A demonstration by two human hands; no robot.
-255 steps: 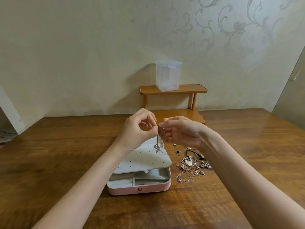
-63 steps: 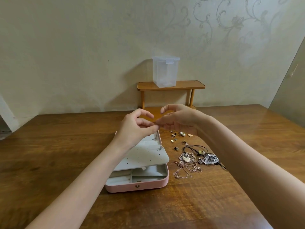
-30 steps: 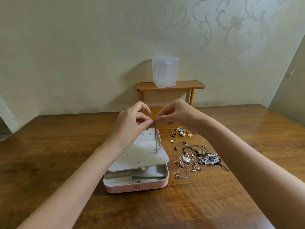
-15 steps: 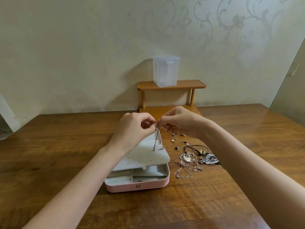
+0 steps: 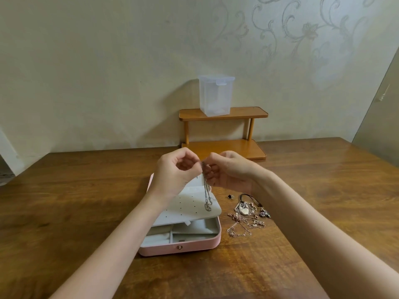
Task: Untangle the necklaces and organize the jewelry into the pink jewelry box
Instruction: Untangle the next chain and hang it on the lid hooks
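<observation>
The pink jewelry box (image 5: 194,244) lies open on the wooden table (image 5: 75,201), its white dotted tray (image 5: 183,210) raised over the grey compartments. Above it, my left hand (image 5: 174,171) and my right hand (image 5: 228,171) meet fingertip to fingertip. Both pinch the top of a thin silver necklace (image 5: 206,195), which hangs down in front of the tray. A tangled heap of rose-gold and silver necklaces (image 5: 246,219) lies right of the box, partly hidden by my right forearm.
A small black earring (image 5: 231,197) lies near the heap. At the back stands a two-level wooden shelf (image 5: 224,130) with a clear plastic container (image 5: 216,94) on top, against the wall. A door is at the far right.
Both hands have stayed together over the box, working the top of the chain. They rose briefly, then came back down, and the chain now hangs lower over the tray.
</observation>
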